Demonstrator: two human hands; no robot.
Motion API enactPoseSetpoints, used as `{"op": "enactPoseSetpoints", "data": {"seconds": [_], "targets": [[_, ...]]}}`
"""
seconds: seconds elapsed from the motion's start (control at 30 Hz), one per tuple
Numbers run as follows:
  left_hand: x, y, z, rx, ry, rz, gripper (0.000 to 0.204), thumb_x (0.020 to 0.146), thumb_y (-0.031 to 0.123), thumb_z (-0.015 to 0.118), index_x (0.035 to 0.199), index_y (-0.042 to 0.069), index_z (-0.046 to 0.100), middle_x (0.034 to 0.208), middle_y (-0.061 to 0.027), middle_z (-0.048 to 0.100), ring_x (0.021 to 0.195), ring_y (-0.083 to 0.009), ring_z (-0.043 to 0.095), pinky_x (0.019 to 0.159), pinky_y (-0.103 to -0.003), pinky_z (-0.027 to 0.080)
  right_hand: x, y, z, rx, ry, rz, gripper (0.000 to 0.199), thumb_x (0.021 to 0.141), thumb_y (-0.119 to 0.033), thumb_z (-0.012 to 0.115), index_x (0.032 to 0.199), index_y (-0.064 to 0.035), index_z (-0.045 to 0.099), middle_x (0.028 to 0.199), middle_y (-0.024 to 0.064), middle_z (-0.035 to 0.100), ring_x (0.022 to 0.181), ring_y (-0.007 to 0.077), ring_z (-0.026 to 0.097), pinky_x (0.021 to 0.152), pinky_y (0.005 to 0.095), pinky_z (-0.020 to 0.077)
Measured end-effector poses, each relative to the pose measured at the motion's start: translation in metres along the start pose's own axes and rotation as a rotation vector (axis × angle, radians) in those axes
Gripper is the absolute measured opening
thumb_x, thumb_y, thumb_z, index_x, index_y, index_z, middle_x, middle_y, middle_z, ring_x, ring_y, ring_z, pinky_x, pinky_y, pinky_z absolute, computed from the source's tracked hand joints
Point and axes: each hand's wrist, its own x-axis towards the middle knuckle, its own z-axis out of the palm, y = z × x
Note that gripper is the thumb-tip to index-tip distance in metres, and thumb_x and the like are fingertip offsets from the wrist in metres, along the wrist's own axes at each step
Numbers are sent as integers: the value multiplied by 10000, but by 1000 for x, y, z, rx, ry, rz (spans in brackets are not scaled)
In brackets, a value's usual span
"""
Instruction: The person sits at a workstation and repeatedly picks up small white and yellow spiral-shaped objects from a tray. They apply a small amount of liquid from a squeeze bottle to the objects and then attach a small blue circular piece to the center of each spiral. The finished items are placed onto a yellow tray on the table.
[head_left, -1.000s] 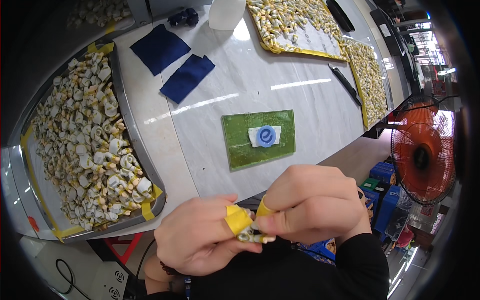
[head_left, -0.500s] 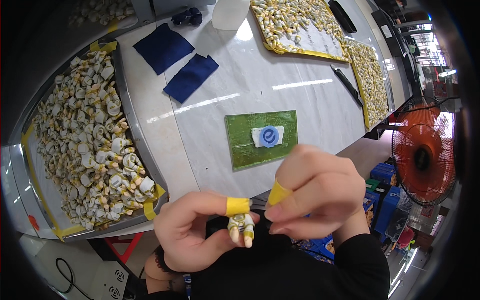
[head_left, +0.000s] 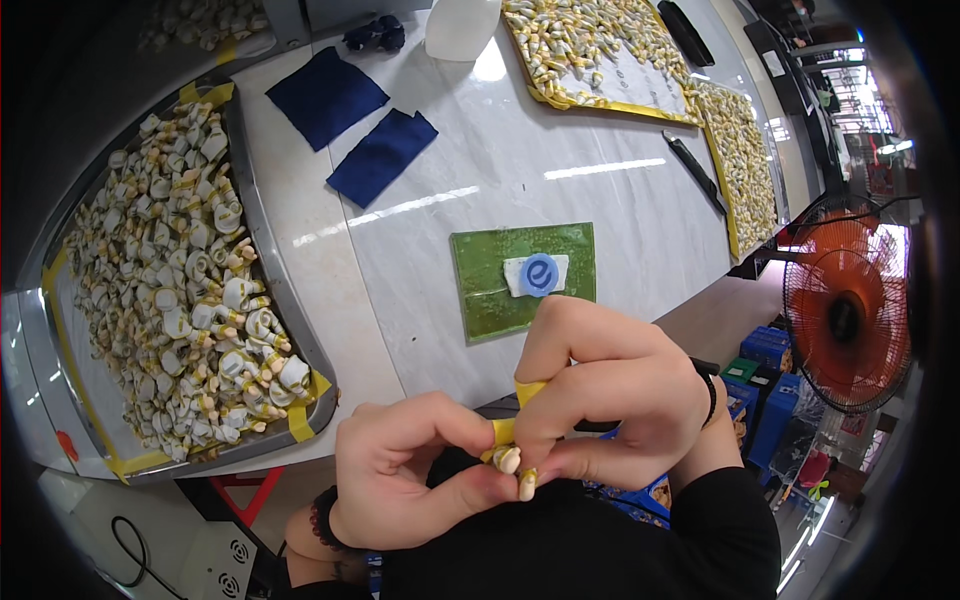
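Note:
Close to my body, below the table's front edge, a small white and gold figurine point(head_left: 507, 460) with pale tips sits between my hands. My left hand point(head_left: 400, 465) pinches it with thumb and forefinger; yellow tape wraps that forefinger. From the other side my right hand point(head_left: 620, 405), also with yellow tape on a finger, closes its fingertips on the same figurine. The fingers cover most of it, and anything else in the right fingertips is hidden. Ahead of the right hand lies a green slab point(head_left: 485, 315) with a white piece and a blue disc point(head_left: 538, 273) on it.
At left, a tray point(head_left: 318, 385) holds many similar figurines. Yellow-edged trays point(head_left: 610, 103) of small pieces stand far right, beside a black cutter-like tool point(head_left: 693, 170). Dark blue cloths point(head_left: 383, 158) and a white container point(head_left: 462, 28) lie farther back. An orange fan point(head_left: 845, 305) stands right.
My right hand has moved left and down to meet the left hand, and its fingertips now touch the figurine. The figurine has turned and is more covered.

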Motion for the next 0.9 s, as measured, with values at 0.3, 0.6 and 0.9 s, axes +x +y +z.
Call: {"op": "enactPoseSetpoints", "data": {"seconds": [0.3, 0.6, 0.9], "targets": [[2, 8, -2, 191, -24, -8, 175, 769, 68, 738, 872, -18, 625, 801, -88, 675, 743, -132, 652, 678, -235, 505, 1, 4, 2, -46, -24, -39, 130, 702, -85, 763, 791, -68, 669, 794, 46, 514, 675, 182, 496, 562, 275, 387], [-40, 123, -48, 1501, 766, 340, 210, 753, 53, 640, 944, -34, 635, 860, -160, 663, 785, -262, 646, 715, -304, 494, -23, 8, -19, -134, 133, -157, 185, 693, -88, 773, 854, -56, 688, 774, 41, 576, 677, 187, 545, 597, 287, 410], [97, 196, -94, 1847, 147, 483, 326, 799, 140, 651, 1092, 3, 606, 859, -126, 635, 765, -199, 613, 727, -289, 474, -36, 3, -29, -259, 360, -176, 193, 606, -28, 781, 774, -51, 689, 675, 33, 573, 603, 152, 522, 521, 251, 385]]}}
